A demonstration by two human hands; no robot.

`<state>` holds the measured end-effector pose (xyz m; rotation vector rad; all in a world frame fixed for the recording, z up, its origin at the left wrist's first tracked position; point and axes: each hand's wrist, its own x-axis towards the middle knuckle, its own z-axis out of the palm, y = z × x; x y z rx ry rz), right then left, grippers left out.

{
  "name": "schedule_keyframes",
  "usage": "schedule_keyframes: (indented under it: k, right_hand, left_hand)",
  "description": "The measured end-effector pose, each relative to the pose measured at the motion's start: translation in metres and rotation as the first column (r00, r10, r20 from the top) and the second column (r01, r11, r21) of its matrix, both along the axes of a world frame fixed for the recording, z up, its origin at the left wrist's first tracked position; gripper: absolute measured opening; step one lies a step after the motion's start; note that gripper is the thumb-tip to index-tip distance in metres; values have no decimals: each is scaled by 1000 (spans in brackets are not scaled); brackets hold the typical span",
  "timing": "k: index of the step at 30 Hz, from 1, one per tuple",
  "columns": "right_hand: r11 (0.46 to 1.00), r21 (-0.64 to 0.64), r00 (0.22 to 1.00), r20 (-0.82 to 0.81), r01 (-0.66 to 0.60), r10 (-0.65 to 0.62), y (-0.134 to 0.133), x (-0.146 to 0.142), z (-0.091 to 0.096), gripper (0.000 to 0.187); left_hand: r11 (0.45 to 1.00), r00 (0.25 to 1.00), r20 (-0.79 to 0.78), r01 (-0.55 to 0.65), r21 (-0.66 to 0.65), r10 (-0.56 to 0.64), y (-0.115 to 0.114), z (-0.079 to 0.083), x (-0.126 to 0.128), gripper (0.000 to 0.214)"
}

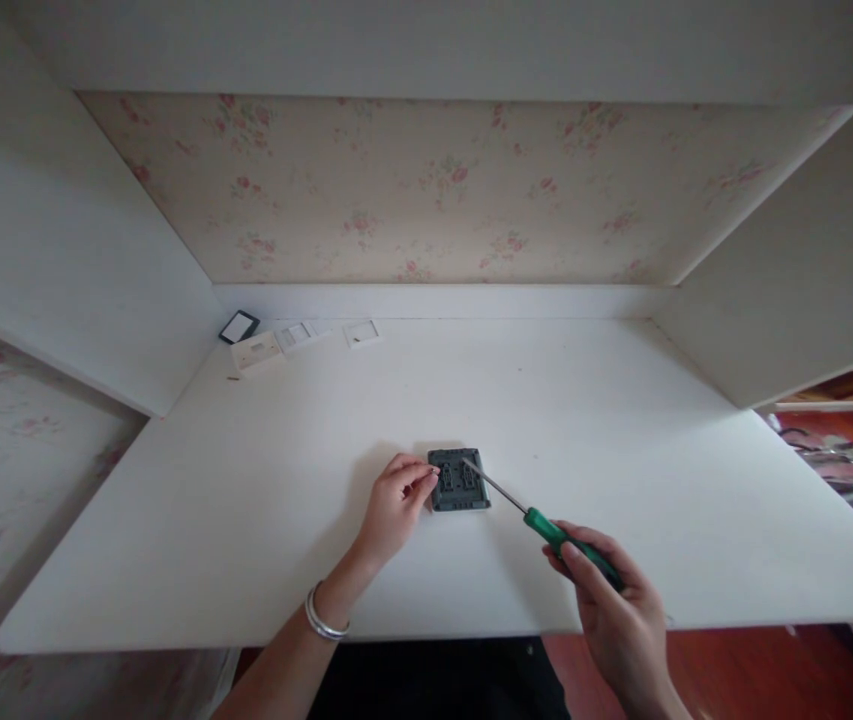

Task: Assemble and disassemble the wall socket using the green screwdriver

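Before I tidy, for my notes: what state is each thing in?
Dark module: on the table, dark side up.
Screwdriver: slanted, tip at the module.
Right hand: closed around the screwdriver's handle.
Left hand: fingers bunched at the module's left side.
White parts: lying farther back.
Black-edged panel: lying back left.
Bracelet: worn, left wrist.

Worn items comprise a rounded, shiny, silver-coloured bangle (319, 624) encircling the left wrist (339, 592) and black clothing (437, 682) on the body.

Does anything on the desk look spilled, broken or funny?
I see no spill or clear damage. The dark-rimmed panel sits crooked in the far left corner, and a tiny brown bit lies loose near the white block. The green screwdriver looks fine.
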<state>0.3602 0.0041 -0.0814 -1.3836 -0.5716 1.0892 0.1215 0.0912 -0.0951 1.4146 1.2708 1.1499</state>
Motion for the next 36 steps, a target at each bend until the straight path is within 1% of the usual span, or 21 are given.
schedule_keyframes:
  k: [2,7,9,14,18,21,23,26,28,30,33,36]
  right_hand:
    - [1000,0,1000,-12,-5,5,0,0,-2,31]
    - [999,6,997,-63,-32,33,0,2,-8,28]
    - [1000,6,997,-81,-18,18,3,3,-11,27]
    - [999,-1,994,-104,38,-38,11,4,-19,27]
    - [999,-8,991,-131,36,-36,20,4,-26,26]
    - [1000,-14,985,-168,28,-30,26,6,-31,26]
    - [999,-23,983,-179,34,-37,29,7,-35,27]
    - [998,-29,984,-169,49,-53,31,9,-39,29]
    - [999,-26,986,-156,46,-49,31,9,-40,29]
    - [999,-29,988,-147,36,-40,31,9,-41,29]
    - [999,-37,989,-143,25,-30,31,9,-42,31]
    - [999,-45,988,-151,28,-34,31,9,-42,31]
  left_hand:
    - [1000,1000,12,-1,-14,1,2,-1,-3,25]
    - [1000,1000,0,28,-3,-28,4,0,-5,25]
    - [1000,1000,26,4,-30,-3,4,1,-5,25]
    - [986,991,113,-59,-154,77,4,4,-6,27]
    - [979,986,125,-86,-183,110,7,4,-10,26]
    - [980,979,173,-79,-183,112,10,3,-10,39]
    - [984,983,166,-47,-173,76,12,3,-10,39]
    - [990,994,107,4,-141,11,15,4,-10,26]
    - [996,998,58,21,-91,-16,18,5,-11,23]
    - [999,999,-6,35,-11,-35,21,7,-11,21]
    - [990,990,-111,92,102,-81,25,8,-12,19]
    - [979,974,-187,154,131,-128,27,7,-13,18]
